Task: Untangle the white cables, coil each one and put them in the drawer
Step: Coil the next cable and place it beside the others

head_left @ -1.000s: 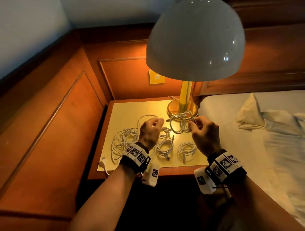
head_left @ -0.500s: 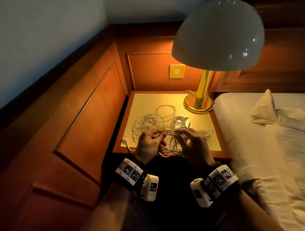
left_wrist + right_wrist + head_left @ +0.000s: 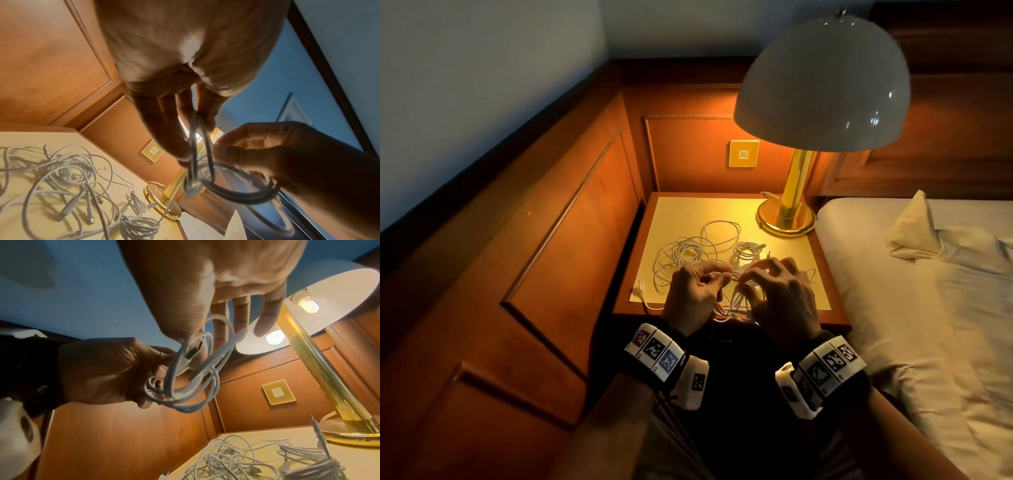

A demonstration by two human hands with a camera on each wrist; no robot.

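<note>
Both hands hold one partly coiled white cable (image 3: 736, 303) over the front edge of the nightstand (image 3: 822, 310). My left hand (image 3: 717, 279) grips the bundle of loops (image 3: 185, 395). My right hand (image 3: 756, 277) pinches a strand near the plug end (image 3: 192, 352), with its other fingers spread. In the left wrist view a loop (image 3: 198, 146) runs up between the left fingers (image 3: 170, 126) while the right hand (image 3: 267, 154) holds the coil (image 3: 236, 193). A tangle of white cables (image 3: 688, 253) lies on the tabletop behind the hands. No drawer shows.
A small wound cable (image 3: 748, 248) lies beside the tangle. A brass lamp (image 3: 786, 219) with a white dome shade (image 3: 822, 85) stands at the back right corner. The bed (image 3: 928, 308) borders the right side, wood panelling (image 3: 551, 257) the left. One plug end (image 3: 642, 284) lies near the front left corner.
Both hands, still holding the coil, have come back from near the lamp base to the front edge of the nightstand. The head view has pulled back and higher.
</note>
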